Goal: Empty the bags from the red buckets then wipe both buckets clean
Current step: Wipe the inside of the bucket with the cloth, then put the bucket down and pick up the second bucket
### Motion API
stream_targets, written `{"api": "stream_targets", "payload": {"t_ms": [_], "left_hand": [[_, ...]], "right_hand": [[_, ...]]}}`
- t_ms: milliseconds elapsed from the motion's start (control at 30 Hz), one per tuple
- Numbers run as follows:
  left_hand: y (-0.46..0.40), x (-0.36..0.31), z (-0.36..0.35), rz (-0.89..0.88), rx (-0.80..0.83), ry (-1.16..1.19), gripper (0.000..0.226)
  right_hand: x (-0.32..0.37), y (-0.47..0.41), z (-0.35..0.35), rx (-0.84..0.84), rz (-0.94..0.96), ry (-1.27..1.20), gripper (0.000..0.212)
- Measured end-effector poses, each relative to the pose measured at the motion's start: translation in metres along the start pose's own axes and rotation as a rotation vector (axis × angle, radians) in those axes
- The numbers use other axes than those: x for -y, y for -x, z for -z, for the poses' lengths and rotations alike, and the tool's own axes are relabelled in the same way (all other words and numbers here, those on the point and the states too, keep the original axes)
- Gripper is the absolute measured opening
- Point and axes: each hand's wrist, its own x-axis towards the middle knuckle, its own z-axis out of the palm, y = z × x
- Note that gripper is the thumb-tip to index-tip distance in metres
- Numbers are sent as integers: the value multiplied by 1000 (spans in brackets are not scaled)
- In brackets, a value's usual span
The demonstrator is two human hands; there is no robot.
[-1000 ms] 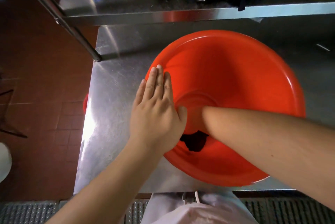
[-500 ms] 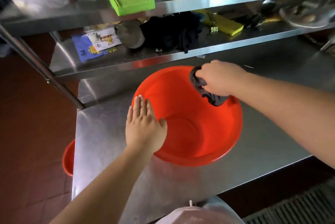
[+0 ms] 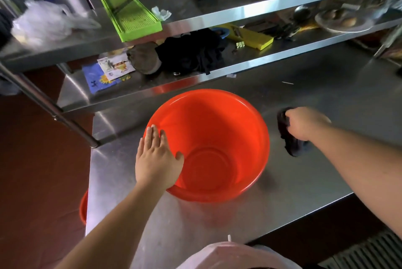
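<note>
At the near edge: pale garment [image 3: 235, 255] of the person, low in view, against the steel counter [image 3: 217, 221].
Left hand [image 3: 157, 160]: flat, fingers straight and together, palm pressed on the near-left rim of the red bucket [image 3: 217, 129], thumb over the inside wall.
Red bucket: upright on the counter, mouth open to the camera, inside bare, nothing seen in it.
Second red bucket [image 3: 83, 207]: only a sliver showing, down past the counter's left edge, over the dark red floor [image 3: 39, 170].
Right hand [image 3: 304, 123]: to the right of the bucket, outside it, fingers curled round a dark cloth [image 3: 289, 142].
Dark cloth: bunched in that grip, lower end hanging toward the counter; touching the surface or not, cannot tell.
Lower shelf [image 3: 152, 92]: behind the bucket; blue printed paper [image 3: 102, 77], a brownish round item [image 3: 144, 60], a heap of black fabric [image 3: 191, 53], a yellow slicer [image 3: 254, 37], a plate of food [image 3: 343, 20] far right, blurred.
Upper shelf [image 3: 206, 15]: clear plastic bag [image 3: 45, 21] at left, green slicer tray [image 3: 130, 15], a crumpled white scrap [image 3: 162, 13].
</note>
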Motion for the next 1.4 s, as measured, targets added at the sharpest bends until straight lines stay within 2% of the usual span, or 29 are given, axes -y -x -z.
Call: {"api": "stream_targets", "payload": {"t_ms": [233, 433, 533, 667, 800, 900, 967, 1133, 1200, 1300, 1400], "left_hand": [[0, -3, 1, 18, -8, -34, 92], [2, -4, 4, 35, -13, -17, 89], [4, -6, 6, 36, -23, 20, 86], [6, -9, 8, 68, -65, 71, 81], [10, -15, 12, 113, -119, 19, 72], [8, -19, 16, 136, -90, 71, 69], [3, -16, 20, 241, -88, 162, 61], [9, 6, 33, 585, -62, 503, 26], [13, 11, 32, 673, -32, 623, 23], [17, 13, 26, 785, -29, 945, 13], [22, 9, 28, 864, -55, 1122, 7]], "right_hand": [[-9, -10, -47, 125, 16, -55, 32], [0, -15, -55, 133, 51, -135, 48], [6, -21, -48, 128, 99, -208, 45], [8, -28, -29, 82, 136, -363, 29], [10, -31, -6, 20, 183, -462, 34], [13, -32, 5, 0, 214, -546, 30], [17, -31, 10, 9, 234, -601, 32], [26, -25, 8, 109, 223, -826, 43], [29, -25, 5, 166, 233, -900, 33], [35, -27, -1, 222, 186, -1060, 25], [37, -29, -4, 256, 141, -1109, 20]]}}
